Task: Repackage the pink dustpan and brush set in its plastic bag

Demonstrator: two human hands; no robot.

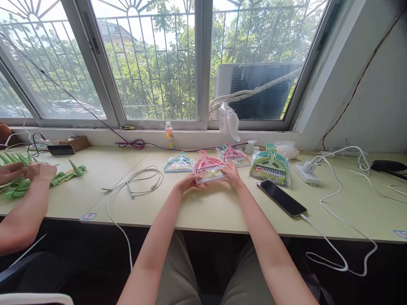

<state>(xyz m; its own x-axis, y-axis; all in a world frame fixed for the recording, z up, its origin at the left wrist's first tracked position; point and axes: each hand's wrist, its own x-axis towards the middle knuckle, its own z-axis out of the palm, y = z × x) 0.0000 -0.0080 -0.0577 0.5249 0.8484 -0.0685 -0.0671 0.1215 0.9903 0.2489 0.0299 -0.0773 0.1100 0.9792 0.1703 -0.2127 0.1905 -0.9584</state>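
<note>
Between my two hands is a pink dustpan and brush set (209, 164) in clear plastic wrap, its brush bristles facing me. My left hand (187, 183) grips its lower left corner, fingers curled under the edge. On the right side, my right hand (232, 173) closes around the other edge. A blue wrapped dustpan set (179, 163) lies to the left. Just behind my right hand is another pink set (234, 155), partly hidden. Green wrapped sets (270, 167) lie overlapping to the right.
A phone (282, 198) on a white cable lies right of my arm, near a white charger (307, 173). Coiled grey cable (144, 180) is on the left. A bottle (169, 135) stands by the window. At far left, another person's hands (40, 171) hold green leaf-like pieces (15, 186).
</note>
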